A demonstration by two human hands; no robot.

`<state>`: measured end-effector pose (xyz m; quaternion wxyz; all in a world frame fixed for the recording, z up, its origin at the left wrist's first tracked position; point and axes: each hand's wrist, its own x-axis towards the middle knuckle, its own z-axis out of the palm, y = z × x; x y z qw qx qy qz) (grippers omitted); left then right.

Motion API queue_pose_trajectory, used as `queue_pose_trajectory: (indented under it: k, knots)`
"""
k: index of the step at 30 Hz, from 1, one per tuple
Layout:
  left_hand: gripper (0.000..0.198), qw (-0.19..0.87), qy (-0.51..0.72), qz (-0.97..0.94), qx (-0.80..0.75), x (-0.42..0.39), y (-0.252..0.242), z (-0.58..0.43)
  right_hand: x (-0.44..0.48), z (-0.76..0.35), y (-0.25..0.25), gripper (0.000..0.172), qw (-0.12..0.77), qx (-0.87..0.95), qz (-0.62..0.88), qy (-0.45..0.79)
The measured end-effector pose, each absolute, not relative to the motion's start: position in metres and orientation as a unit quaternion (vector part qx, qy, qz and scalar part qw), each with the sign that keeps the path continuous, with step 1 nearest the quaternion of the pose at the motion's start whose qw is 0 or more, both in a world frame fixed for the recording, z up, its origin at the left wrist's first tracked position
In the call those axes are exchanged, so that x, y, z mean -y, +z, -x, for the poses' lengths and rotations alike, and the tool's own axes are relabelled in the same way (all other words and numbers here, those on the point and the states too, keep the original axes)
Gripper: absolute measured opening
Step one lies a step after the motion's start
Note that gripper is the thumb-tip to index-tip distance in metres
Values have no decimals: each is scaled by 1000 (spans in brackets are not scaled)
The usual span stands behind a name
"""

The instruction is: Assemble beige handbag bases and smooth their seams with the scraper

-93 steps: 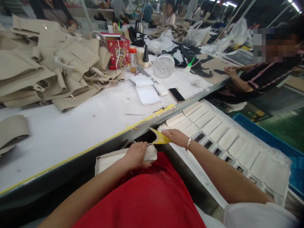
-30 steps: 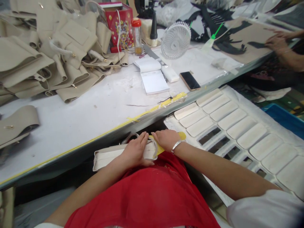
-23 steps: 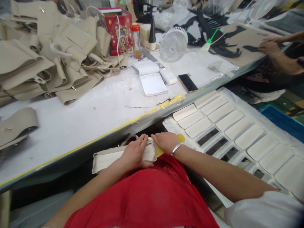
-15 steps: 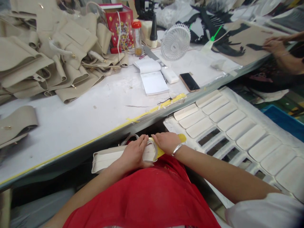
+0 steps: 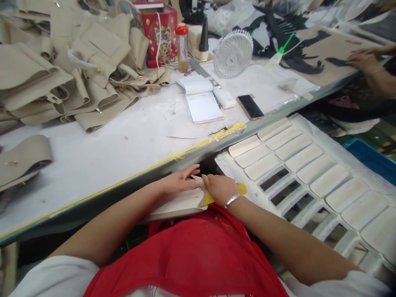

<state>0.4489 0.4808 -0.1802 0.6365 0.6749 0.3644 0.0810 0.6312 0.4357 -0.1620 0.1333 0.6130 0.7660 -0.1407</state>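
My left hand [image 5: 182, 180] lies on the upper side of a cream-coloured leather piece [image 5: 179, 202] at my lap, its fingers apart and pointing right. My right hand [image 5: 221, 189], with a silver bracelet at the wrist, is closed around a yellow flat tool [image 5: 241, 189]. One end of the tool sticks out right of the hand; the other meets the right end of the cream piece. The red apron [image 5: 192, 255] is just below.
A white table [image 5: 93, 165] holds beige leather pieces [image 5: 105, 45], a notebook [image 5: 204, 108], a phone [image 5: 250, 107] and a white fan [image 5: 233, 55]. On the right, a rack [image 5: 284, 185] carries several cream panels. Another person's hands [image 5: 365, 57] are at the upper right.
My left hand has shifted to the far side of the cream piece and its fingers have spread. The cream piece has turned and its left part is now behind my left forearm.
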Motion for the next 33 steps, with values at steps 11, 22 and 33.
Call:
queue_pose_trajectory:
  k: [11, 22, 33]
  knots:
    - [47, 544, 33, -760, -354, -479, -178, -450, -433, -628, -165, 52, 132, -790, -587, -120]
    - [44, 472, 46, -797, -375, -454, -176, -433, -443, -624, -161, 49, 148, -849, -497, -105]
    - [44, 356, 67, -826, -433, -429, -168, -409, -468, -596, -159, 50, 155, -908, -382, -76]
